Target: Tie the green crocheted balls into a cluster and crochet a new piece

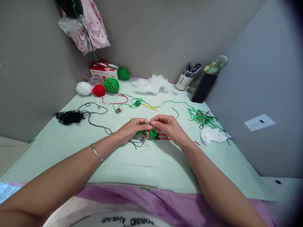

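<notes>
My left hand [138,126] is closed on a small crocheted piece [153,134] of green yarn with red and white parts. My right hand [167,124] meets it from the other side, thumb and forefinger pinched together just above the piece. Whatever that pinch holds is too small to make out. Red-handled thread snips [163,136] lie partly hidden beneath my right hand. Behind my hands, a yellow-handled crochet hook [150,107] rests on the table beside a small green crocheted ball [137,102].
Green [111,85], red [98,90] and white [83,88] yarn balls sit back left, near a black yarn tangle [69,117]. White stuffing [152,84] lies behind. A pen cup [185,79], phone [204,88] and green scraps [200,116] are right. Grey partitions [165,34] surround the table.
</notes>
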The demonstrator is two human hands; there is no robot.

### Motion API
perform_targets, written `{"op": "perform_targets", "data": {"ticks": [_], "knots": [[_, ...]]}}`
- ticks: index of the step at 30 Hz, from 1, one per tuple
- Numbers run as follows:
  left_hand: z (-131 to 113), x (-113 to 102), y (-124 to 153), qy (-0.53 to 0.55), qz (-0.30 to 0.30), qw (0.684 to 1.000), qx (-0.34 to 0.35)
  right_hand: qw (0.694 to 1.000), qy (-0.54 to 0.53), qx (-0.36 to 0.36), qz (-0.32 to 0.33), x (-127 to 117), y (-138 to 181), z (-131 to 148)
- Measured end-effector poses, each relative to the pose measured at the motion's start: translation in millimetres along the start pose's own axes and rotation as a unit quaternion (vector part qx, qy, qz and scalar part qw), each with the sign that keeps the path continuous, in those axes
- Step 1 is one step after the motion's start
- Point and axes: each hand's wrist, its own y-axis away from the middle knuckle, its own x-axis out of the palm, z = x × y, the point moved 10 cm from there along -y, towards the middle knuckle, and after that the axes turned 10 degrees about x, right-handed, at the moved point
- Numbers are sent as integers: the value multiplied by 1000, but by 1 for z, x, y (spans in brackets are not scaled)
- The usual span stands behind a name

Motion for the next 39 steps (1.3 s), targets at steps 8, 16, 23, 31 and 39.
{"op": "perform_targets", "data": {"ticks": [8, 16, 23, 31, 39], "knots": [[2, -2, 0, -6, 2, 1000, 1, 999, -8, -4, 34, 5, -4, -6], [4, -2, 0, -13, -8, 1000, -18, 995, -34, -50, -84, -5, -5, 0], [3, -4, -1, -43, -13, 999, -5, 991, -53, -49, -115, -12, -5, 0], [6, 1, 0, 71, -7, 997, -32, 987, -46, -81, -134, -14, -1, 7], [7, 0, -1, 108, -17, 994, -29, 986, -100, -58, -124, -15, -4, -2]]}}
